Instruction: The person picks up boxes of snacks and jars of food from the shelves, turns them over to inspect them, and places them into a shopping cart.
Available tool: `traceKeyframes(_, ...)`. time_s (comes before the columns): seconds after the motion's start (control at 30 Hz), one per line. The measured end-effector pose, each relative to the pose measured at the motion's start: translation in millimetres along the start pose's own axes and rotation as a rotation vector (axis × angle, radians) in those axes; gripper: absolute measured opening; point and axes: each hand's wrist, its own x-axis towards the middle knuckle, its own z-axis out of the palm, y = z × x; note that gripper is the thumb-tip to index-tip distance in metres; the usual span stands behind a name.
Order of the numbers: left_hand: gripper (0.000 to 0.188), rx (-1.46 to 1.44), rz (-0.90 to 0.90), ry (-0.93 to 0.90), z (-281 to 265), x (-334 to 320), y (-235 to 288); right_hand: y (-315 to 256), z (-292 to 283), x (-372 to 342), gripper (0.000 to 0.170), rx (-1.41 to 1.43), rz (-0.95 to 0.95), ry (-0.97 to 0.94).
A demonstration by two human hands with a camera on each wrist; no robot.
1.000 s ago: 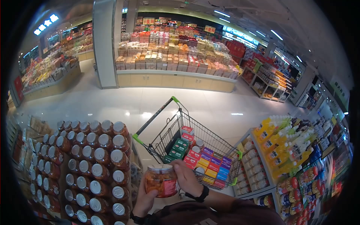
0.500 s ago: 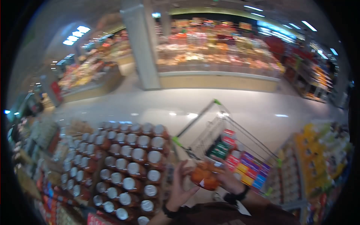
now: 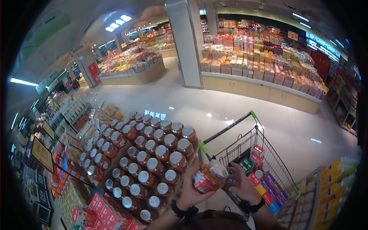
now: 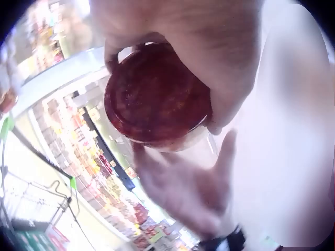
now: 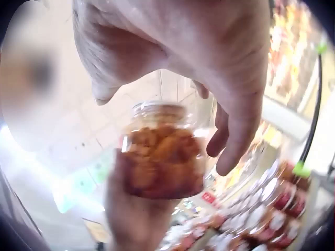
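A clear jar (image 3: pixel 207 180) of orange-red preserved food, with a silvery lid and a red label, leans in my left hand (image 3: pixel 188 193), its lid end toward the right. In the left wrist view, the left thumb and fingers grip the sides of the jar (image 4: pixel 157 99), whose dark red base faces the camera. My right hand (image 3: pixel 245 188) is beside the lid with its fingers spread and slightly bent. The right wrist view shows a gap between the right hand (image 5: pixel 178 47) and the jar (image 5: pixel 165 162), which the left hand supports from below.
Rows of similar jars (image 3: pixel 155 166) stand on the left. A shopping cart (image 3: pixel 268 143) with colourful boxes (image 3: pixel 268 188) is at the right front. Yellow bottles (image 3: pixel 331 180) fill a shelf at far right, and red boxes (image 3: pixel 103 214) are stacked lower left.
The jar has gone from upright between both hands, through a tilt with the right hand on it, to leaning in the left hand. The right hand has let go. The head view has turned left.
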Motion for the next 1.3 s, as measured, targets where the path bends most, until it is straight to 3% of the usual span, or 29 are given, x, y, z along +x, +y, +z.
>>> traceKeyframes(0.03,0.109,0.412,0.234,-0.007,6,2,9,-1,3,2,0.106,0.009,0.016,0.009)
traceKeyframes(0.1,0.104,0.651,0.543,-0.075,32,3,7,6,5,2,0.11,-0.139,-0.06,0.002)
traceKeyframes(0.17,0.113,0.59,0.406,-0.122,41,1,12,0,3,2,0.114,0.084,0.051,0.054)
traceKeyframes(0.27,0.134,0.004,0.223,0.001,44,-2,-17,3,-1,9,0.114,0.491,-0.002,-0.055)
traceKeyframes(0.3,0.14,-0.121,0.195,0.063,44,3,-17,15,-12,9,0.102,0.505,-0.012,-0.121)
traceKeyframes(0.37,0.135,-0.121,0.156,0.033,41,-2,-16,17,-20,9,0.092,0.785,0.179,-0.233)
traceKeyframes(0.4,0.136,-0.114,0.097,0.009,42,-5,-17,19,-27,12,0.089,1.02,0.175,-0.432)
traceKeyframes(0.5,0.134,-0.082,0.032,-0.032,48,-6,-13,22,-26,18,0.089,1.119,0.16,-0.478)
traceKeyframes(0.53,0.132,-0.067,-0.017,-0.067,47,-5,-11,18,-23,14,0.085,0.88,0.17,-0.248)
traceKeyframes(0.57,0.131,-0.057,-0.064,-0.104,50,-4,-10,21,-18,13,0.088,0.656,0.048,-0.059)
traceKeyframes(0.6,0.133,-0.403,-0.204,-0.005,63,-4,-11,17,-16,15,0.095,0.317,-0.125,-0.024)
traceKeyframes(0.63,0.127,-0.304,-0.322,-0.046,55,-6,-18,9,-18,15,0.104,-0.03,-0.285,0.019)
traceKeyframes(0.67,0.122,-0.477,-0.409,-0.075,57,-7,-19,-1,-20,11,0.116,-0.472,-0.392,0.067)
traceKeyframes(0.7,0.119,-0.644,-0.499,-0.103,57,-7,-21,-4,-22,9,0.116,-0.722,-0.441,0.037)
traceKeyframes(0.77,0.091,-0.713,-0.654,-0.048,53,-18,-46,1,-24,9,0.114,-0.906,-0.537,0.011)
traceKeyframes(0.87,0.077,-0.754,-0.635,-0.048,58,-21,-62,5,-33,3,0.106,-0.741,-0.422,0.035)
traceKeyframes(0.97,0.068,-0.565,-0.721,-0.149,65,-22,-77,20,-56,-5,0.095,-0.91,-0.324,0.057)
traceKeyframes(1.03,0.07,-0.511,-0.862,-0.255,68,-25,-98,44,-80,-13,0.086,-0.913,-0.292,0.138)
traceKeyframes(1.1,0.07,-0.53,-0.885,-0.306,84,-23,-111,56,-105,-21,0.083,-0.74,-0.066,0.164)
traceKeyframes(1.17,0.071,-0.55,-0.904,-0.34,91,-25,-126,82,-138,-38,0.081,-0.772,-0.086,0.234)
traceKeyframes(1.23,0.078,-0.13,-0.944,-0.216,78,-27,-153,102,-178,-59,0.08,-0.773,0.052,0.435)
traceKeyframes(1.3,0.08,0.013,-0.914,-0.146,58,-35,-174,129,-228,-84,0.078,-0.828,0.111,0.61)
